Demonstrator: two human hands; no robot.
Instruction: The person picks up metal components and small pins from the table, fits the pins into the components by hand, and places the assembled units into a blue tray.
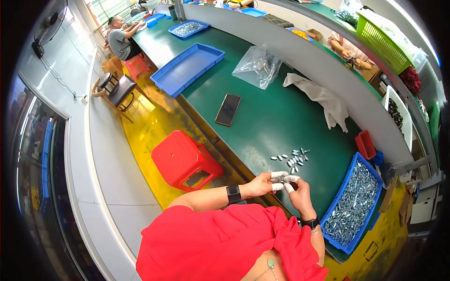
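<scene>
My left hand (pixel 258 185) and my right hand (pixel 300 196) meet over the near edge of the green table (pixel 262 140). White covers wrap several fingertips on both hands. Pinched between them is a small silvery metal piece (pixel 280 179), partly hidden by the fingers. Just beyond my hands lies a loose group of similar shiny oblong metal pieces (pixel 294 162). To the right of my right hand stands a blue tray (pixel 339 188) heaped with many more of these pieces.
A phone (pixel 228 110), clear plastic bag (pixel 258 68), white cloth (pixel 323 99) and blue tray (pixel 187 68) lie farther along the table. A red bin (pixel 365 144) stands by the divider. Left of the table are a red stool (pixel 174 153) and a chair (pixel 123 92). A person (pixel 123 40) sits at the far end.
</scene>
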